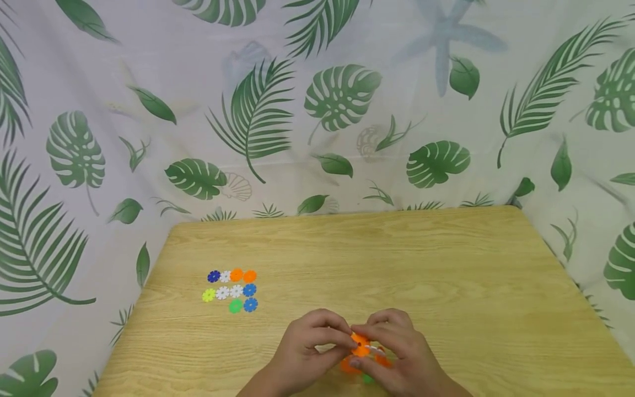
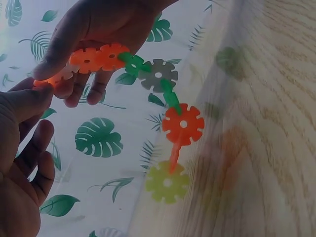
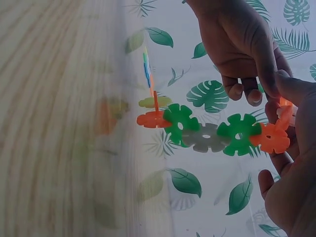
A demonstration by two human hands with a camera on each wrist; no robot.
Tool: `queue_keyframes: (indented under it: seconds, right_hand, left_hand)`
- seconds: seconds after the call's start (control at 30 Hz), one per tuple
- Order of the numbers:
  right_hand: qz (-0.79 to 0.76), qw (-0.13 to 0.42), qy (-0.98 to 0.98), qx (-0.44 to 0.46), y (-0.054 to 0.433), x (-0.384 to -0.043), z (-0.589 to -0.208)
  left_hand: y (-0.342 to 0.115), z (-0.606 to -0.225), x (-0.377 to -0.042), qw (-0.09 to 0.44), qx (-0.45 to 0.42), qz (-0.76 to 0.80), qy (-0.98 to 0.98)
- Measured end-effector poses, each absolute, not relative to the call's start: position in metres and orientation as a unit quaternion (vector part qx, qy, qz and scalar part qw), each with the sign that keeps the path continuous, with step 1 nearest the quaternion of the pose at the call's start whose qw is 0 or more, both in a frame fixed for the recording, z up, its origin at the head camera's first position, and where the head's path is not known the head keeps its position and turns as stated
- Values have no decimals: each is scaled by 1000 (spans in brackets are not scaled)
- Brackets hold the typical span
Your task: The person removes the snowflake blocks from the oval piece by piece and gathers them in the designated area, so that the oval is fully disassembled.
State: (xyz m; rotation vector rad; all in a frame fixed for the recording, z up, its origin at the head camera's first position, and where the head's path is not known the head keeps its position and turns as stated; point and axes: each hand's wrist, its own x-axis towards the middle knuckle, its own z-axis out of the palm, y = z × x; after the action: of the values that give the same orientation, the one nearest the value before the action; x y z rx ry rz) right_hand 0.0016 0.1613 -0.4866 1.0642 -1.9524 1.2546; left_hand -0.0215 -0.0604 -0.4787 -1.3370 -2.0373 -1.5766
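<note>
Both hands are together near the table's front edge, holding a chain of snowflake-shaped plastic discs. My left hand (image 1: 310, 344) pinches an orange disc (image 1: 361, 344) at the chain's end between thumb and fingers. On the other side, my right hand (image 1: 404, 350) grips the chain beside that disc, around a whitish disc and orange ones (image 2: 84, 60). From the fingers the chain hangs in a curve: a green disc (image 3: 239, 134), a grey disc (image 2: 158, 75), another green disc (image 3: 180, 124), an orange disc (image 2: 183, 124), and a yellow disc (image 2: 168, 181) at the low end.
Loose discs lie in short rows on the left of the wooden table (image 1: 421, 259): dark blue (image 1: 214, 277), white (image 1: 222, 293), orange (image 1: 250, 276), yellow (image 1: 209, 295), green (image 1: 235, 305) and blue (image 1: 250, 305). A leaf-patterned curtain (image 1: 278, 193) surrounds the table's back and sides.
</note>
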Motion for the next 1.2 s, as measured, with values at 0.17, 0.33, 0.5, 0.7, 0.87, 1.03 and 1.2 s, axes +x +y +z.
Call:
queue_keyframes:
  seconds: [0.17, 0.33, 0.5, 0.7, 0.87, 1.03, 1.2]
  right_hand:
    - [468, 274, -751, 376, 161, 5, -487]
    - [480, 273, -758, 347, 161, 8, -487]
    - [470, 330, -739, 352, 156, 6, -486]
    - [408, 427, -722, 360, 152, 0, -480]
    - [366, 481, -706, 369, 150, -4, -472]
    - [356, 492, -701, 374, 151, -5, -474]
    - [354, 496, -698, 376, 152, -7, -477]
  left_hand:
    - [-60, -478, -22, 146, -438, -535, -708]
    - [-61, -478, -22, 171, -411, -541, -713]
    - [-62, -478, -21, 182, -396, -549, -713]
    - [-61, -478, -21, 194, -401, -546, -709]
    - [-62, -478, -22, 217, -414, -526, -710]
    - [-61, -475, -24, 272, -424, -480, -718]
    - [-59, -472, -27, 335, -434, -446, -708]
